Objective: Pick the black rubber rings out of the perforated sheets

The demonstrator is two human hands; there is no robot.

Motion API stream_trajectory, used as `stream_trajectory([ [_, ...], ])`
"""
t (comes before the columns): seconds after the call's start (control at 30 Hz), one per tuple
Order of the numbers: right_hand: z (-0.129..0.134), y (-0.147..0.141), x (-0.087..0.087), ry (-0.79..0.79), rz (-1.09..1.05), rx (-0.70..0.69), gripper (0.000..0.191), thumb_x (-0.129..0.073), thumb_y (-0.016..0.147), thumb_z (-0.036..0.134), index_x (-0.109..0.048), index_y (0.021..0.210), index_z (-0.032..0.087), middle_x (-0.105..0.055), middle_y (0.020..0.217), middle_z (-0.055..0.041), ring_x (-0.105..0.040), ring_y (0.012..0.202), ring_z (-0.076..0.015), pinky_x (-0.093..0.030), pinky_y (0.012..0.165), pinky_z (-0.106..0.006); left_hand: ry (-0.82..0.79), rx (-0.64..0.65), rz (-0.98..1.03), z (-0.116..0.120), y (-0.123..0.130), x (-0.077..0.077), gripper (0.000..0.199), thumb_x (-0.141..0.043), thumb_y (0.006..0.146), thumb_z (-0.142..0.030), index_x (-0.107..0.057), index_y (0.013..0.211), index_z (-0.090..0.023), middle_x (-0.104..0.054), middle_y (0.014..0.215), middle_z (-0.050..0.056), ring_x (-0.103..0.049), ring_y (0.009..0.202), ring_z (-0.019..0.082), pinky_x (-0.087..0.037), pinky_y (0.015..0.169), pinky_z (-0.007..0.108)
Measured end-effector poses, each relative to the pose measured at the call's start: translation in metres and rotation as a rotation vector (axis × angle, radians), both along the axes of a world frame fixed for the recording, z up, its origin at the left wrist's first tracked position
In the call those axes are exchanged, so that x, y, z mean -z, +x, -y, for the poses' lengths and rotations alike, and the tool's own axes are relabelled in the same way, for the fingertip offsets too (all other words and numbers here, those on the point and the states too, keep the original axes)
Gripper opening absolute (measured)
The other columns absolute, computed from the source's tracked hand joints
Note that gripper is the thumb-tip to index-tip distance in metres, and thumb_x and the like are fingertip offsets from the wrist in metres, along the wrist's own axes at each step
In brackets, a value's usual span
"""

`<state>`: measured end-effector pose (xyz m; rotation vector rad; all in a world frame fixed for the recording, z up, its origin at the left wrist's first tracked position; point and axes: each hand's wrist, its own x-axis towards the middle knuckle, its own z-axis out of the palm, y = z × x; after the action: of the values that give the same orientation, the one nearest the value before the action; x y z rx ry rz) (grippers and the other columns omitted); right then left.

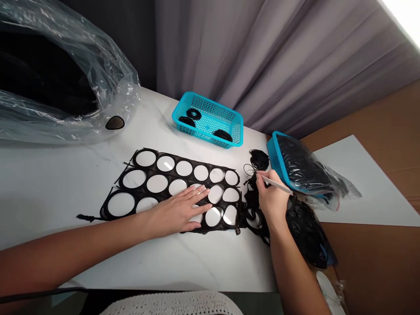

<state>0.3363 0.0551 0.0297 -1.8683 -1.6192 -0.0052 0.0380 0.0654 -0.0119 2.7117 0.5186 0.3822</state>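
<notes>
My left hand lies flat with fingers spread on a black mesh-like panel, which is spread on the white table. Rows of round pale windows fill the panel, and glare shows on several. At the panel's right end, my right hand is closed around a thin whitish stick-like tool; I cannot make out its exact kind. Its tip is near loose black strips and a coil of black cord. What the fingertips touch there is too small to tell.
A blue basket holding several black rolls stands at the back. Another blue basket with a plastic-bagged black bundle is at right. A large clear bag with black contents and a dark oval piece are at left.
</notes>
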Motion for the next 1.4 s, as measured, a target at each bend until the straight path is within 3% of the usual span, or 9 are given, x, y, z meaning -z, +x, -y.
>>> stream_trajectory([
  [0.17,0.048,-0.037,-0.012,-0.280,-0.399,-0.211,0.019,-0.059,0.093,0.032,-0.061,0.077,0.022,-0.073,0.087,-0.0052,-0.066,0.083,-0.0230,-0.047,0.071,-0.033,-0.049,0.094,0.099,0.022,-0.008,-0.010,0.043,-0.064,0.095,-0.027,-0.056,0.136,-0.016,-0.052,0.148,0.017,-0.045,0.141,0.029,-0.029,0.122,0.044],
  [0.3,0.083,-0.068,0.000,-0.461,-0.582,-0.287,0.017,-0.060,0.092,0.033,-0.063,0.079,0.022,-0.073,0.091,-0.0051,-0.066,0.084,-0.0223,-0.047,0.076,-0.034,-0.098,0.093,0.097,0.038,-0.012,-0.004,0.050,-0.068,0.092,-0.029,-0.054,0.139,-0.019,-0.048,0.151,0.015,-0.042,0.143,0.031,-0.027,0.123,0.044],
  [0.4,0.095,-0.077,0.013,-0.489,-0.619,-0.290,0.016,-0.061,0.092,0.033,-0.064,0.081,0.022,-0.071,0.086,-0.0039,-0.064,0.084,-0.0223,-0.046,0.078,-0.035,-0.115,0.092,0.067,0.040,-0.012,0.001,0.053,-0.068,0.091,-0.028,-0.052,0.141,-0.020,-0.044,0.155,0.015,-0.037,0.146,0.031,-0.025,0.123,0.044],
  [0.77,0.107,-0.084,0.026,-0.412,-0.566,-0.288,0.011,-0.061,0.093,0.032,-0.067,0.088,0.025,-0.071,0.090,-0.0031,-0.063,0.088,-0.0229,-0.044,0.076,-0.035,-0.170,0.092,-0.010,0.035,-0.014,-0.003,0.055,-0.066,0.092,-0.032,-0.050,0.144,-0.027,-0.038,0.159,0.010,-0.033,0.148,0.028,-0.025,0.123,0.043],
  [1.07,0.110,-0.088,0.026,-0.339,-0.344,-0.318,0.012,-0.060,0.093,0.023,-0.064,0.081,0.024,-0.074,0.094,-0.0026,-0.063,0.088,-0.0224,-0.040,0.080,-0.038,-0.148,0.099,0.016,0.035,-0.014,0.001,0.054,-0.066,0.092,-0.033,-0.052,0.143,-0.024,-0.038,0.158,0.014,-0.035,0.147,0.030,-0.025,0.123,0.044],
  [1.27,0.111,-0.086,0.025,-0.417,-0.627,-0.227,0.016,-0.060,0.094,0.034,-0.066,0.084,0.023,-0.073,0.096,-0.0048,-0.064,0.091,-0.0230,-0.044,0.085,-0.038,-0.180,0.091,0.052,0.036,-0.014,0.003,0.057,-0.068,0.090,-0.030,-0.050,0.144,-0.026,-0.038,0.159,0.012,-0.034,0.147,0.029,-0.023,0.124,0.043],
  [1.4,0.110,-0.086,0.024,-0.443,-0.634,-0.239,0.017,-0.061,0.094,0.035,-0.066,0.083,0.023,-0.072,0.095,-0.0050,-0.064,0.092,-0.0237,-0.044,0.085,-0.038,-0.193,0.088,0.061,0.036,-0.014,0.003,0.056,-0.067,0.090,-0.031,-0.051,0.144,-0.026,-0.039,0.158,0.011,-0.035,0.147,0.030,-0.024,0.123,0.044],
])
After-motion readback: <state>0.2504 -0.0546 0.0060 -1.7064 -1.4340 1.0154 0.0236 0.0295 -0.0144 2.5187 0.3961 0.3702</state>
